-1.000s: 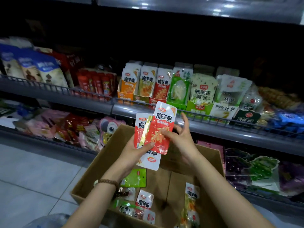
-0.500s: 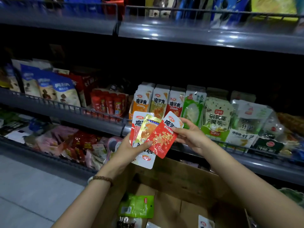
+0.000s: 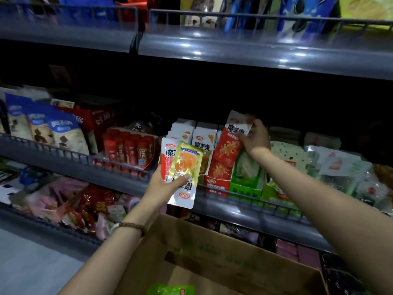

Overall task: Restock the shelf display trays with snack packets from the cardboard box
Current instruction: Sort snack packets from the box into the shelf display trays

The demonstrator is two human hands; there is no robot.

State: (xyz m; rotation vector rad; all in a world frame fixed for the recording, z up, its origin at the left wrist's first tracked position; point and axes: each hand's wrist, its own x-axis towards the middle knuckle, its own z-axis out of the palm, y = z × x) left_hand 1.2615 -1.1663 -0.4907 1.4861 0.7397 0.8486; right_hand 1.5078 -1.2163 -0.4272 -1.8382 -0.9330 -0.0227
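My right hand point(image 3: 254, 138) grips a red and white snack packet point(image 3: 230, 141) by its top edge, holding it just above the red display tray point(image 3: 217, 184) on the middle shelf. My left hand point(image 3: 163, 185) holds a small stack of packets in front of the shelf rail, with a gold packet point(image 3: 186, 165) on top and a red and white one point(image 3: 167, 158) behind it. The open cardboard box point(image 3: 212, 248) sits below my arms, with a green packet point(image 3: 170, 289) visible inside.
Beside the red tray stand a yellow tray of white packets point(image 3: 202, 141) and a green tray point(image 3: 245, 188). Red tubes point(image 3: 129, 150) and blue bags point(image 3: 42, 128) fill the shelf's left part. A wire rail point(image 3: 255, 201) runs along the shelf front. Loose snacks crowd the lower shelf point(image 3: 74, 205).
My right hand took the red packet off the stack and carried it up and right to the red tray. My left hand stayed, keeping the remaining packets. The view tilted upward.
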